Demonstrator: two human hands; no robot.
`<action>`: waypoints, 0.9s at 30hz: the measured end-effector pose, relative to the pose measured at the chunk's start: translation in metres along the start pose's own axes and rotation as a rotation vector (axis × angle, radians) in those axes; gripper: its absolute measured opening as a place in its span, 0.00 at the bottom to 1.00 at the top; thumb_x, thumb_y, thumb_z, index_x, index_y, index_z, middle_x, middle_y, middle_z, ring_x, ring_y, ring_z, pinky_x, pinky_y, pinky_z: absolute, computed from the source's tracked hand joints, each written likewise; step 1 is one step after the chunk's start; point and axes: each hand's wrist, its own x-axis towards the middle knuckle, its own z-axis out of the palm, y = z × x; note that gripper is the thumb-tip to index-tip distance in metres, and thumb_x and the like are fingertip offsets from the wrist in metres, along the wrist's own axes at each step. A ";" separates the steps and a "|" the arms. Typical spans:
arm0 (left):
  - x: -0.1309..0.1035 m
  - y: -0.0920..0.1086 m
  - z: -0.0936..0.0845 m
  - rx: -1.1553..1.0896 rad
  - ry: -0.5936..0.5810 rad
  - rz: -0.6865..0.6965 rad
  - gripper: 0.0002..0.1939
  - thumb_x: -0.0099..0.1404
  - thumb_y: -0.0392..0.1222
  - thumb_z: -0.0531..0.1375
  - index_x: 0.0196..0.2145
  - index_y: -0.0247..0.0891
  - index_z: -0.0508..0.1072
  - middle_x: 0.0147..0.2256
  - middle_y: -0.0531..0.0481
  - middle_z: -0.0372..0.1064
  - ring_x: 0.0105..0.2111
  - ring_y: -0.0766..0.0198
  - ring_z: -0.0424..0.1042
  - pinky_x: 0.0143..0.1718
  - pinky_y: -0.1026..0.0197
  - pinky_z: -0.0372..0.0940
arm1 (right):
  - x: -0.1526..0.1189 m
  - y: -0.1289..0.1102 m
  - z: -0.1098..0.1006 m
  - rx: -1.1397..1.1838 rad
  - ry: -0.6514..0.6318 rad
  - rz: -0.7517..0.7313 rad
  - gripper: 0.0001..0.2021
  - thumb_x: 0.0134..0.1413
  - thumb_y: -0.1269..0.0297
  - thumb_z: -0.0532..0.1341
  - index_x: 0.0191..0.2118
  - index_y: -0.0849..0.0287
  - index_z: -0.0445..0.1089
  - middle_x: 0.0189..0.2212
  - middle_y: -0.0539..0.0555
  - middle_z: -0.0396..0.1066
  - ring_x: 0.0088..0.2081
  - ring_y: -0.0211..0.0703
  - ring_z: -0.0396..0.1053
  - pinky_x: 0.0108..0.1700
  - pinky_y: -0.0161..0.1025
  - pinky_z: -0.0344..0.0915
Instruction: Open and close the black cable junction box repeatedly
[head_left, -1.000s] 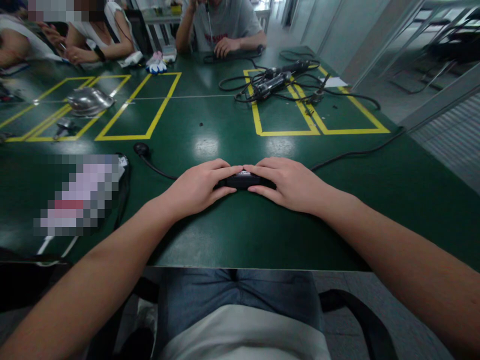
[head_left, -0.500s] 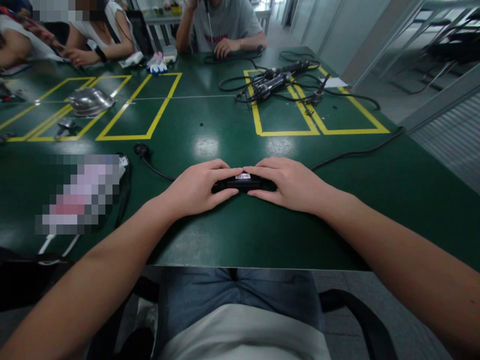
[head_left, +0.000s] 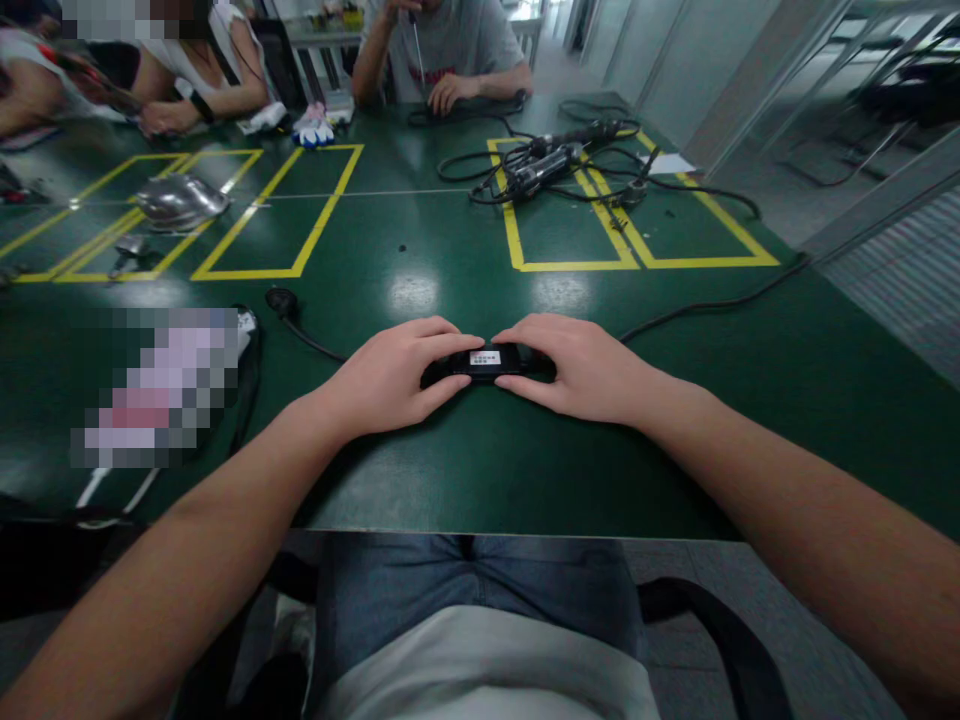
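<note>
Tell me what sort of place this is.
Probably a shared workshop or training room: a green table marked with yellow tape rectangles, a heap of corded tools, and people seated around it.

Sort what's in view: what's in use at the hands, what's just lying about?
In use:
- black box, held by left hand and right hand
- cable and plug, seemingly the box's

Lying about, as I judge:
- metal dish
- small metal piece
- corded gear
- gloves
- white sheet
</note>
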 end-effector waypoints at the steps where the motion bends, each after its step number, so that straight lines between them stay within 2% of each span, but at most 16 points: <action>1: 0.000 0.000 0.000 -0.003 -0.001 0.001 0.22 0.81 0.45 0.62 0.67 0.37 0.81 0.58 0.37 0.82 0.56 0.47 0.83 0.61 0.46 0.78 | 0.000 0.000 0.001 0.012 0.005 0.002 0.19 0.74 0.53 0.68 0.59 0.61 0.82 0.49 0.64 0.86 0.49 0.60 0.83 0.54 0.52 0.78; 16: 0.001 0.001 0.000 0.023 -0.003 -0.025 0.23 0.85 0.49 0.57 0.67 0.37 0.81 0.58 0.37 0.83 0.57 0.47 0.81 0.63 0.44 0.76 | 0.001 -0.001 0.000 0.049 0.002 0.041 0.21 0.77 0.52 0.63 0.61 0.62 0.82 0.49 0.64 0.85 0.49 0.59 0.82 0.54 0.51 0.77; 21: 0.001 0.001 0.000 0.024 -0.005 -0.044 0.22 0.85 0.50 0.57 0.66 0.39 0.80 0.58 0.38 0.82 0.58 0.48 0.81 0.63 0.45 0.75 | 0.001 -0.001 0.000 0.052 0.004 0.051 0.19 0.77 0.52 0.63 0.60 0.58 0.82 0.50 0.63 0.86 0.48 0.58 0.82 0.54 0.51 0.76; 27: 0.001 0.001 0.000 0.021 -0.002 -0.039 0.23 0.85 0.50 0.56 0.67 0.38 0.79 0.57 0.37 0.82 0.57 0.47 0.81 0.63 0.44 0.75 | 0.000 -0.001 -0.001 0.058 0.007 0.057 0.20 0.77 0.52 0.63 0.60 0.60 0.82 0.49 0.64 0.86 0.48 0.59 0.82 0.54 0.52 0.77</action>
